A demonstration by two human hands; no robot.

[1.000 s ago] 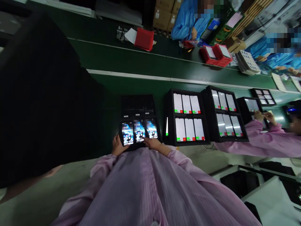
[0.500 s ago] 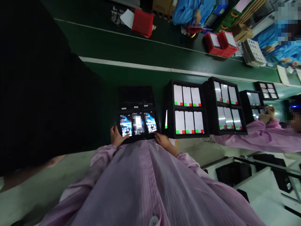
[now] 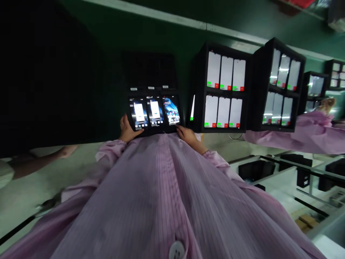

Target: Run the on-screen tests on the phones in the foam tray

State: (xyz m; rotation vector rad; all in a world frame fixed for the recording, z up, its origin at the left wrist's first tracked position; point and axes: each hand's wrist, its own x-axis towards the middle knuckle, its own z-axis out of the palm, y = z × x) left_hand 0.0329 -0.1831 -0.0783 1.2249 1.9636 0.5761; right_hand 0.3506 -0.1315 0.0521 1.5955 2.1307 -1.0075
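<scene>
A black tray [image 3: 151, 70] lies in front of me with three lit phones in its near row. White windows show on the left phone [image 3: 138, 112] and the middle phone [image 3: 155, 110]. A clock and app icons fill the screen of the right phone [image 3: 170, 109]. My left hand [image 3: 126, 129] grips the tray's near left corner, its thumb at the left phone's bottom edge. With a finger stretched out, my right hand [image 3: 188, 135] touches the bottom edge of the right phone. The tray's far row looks dark, with small white labels along it.
To the right stand a black tray [image 3: 198, 118] of white-screened phones and a similar tray [image 3: 285, 92] beyond it. A co-worker's pink sleeve [image 3: 302, 133] reaches in further right. Dark cloth or shadow covers the left; another person's forearm [image 3: 54, 157] shows below it.
The head view has tilted down and closer. On the left phone, the clock screen has given way to a white window. Both hands have stayed at the tray's near edge.
</scene>
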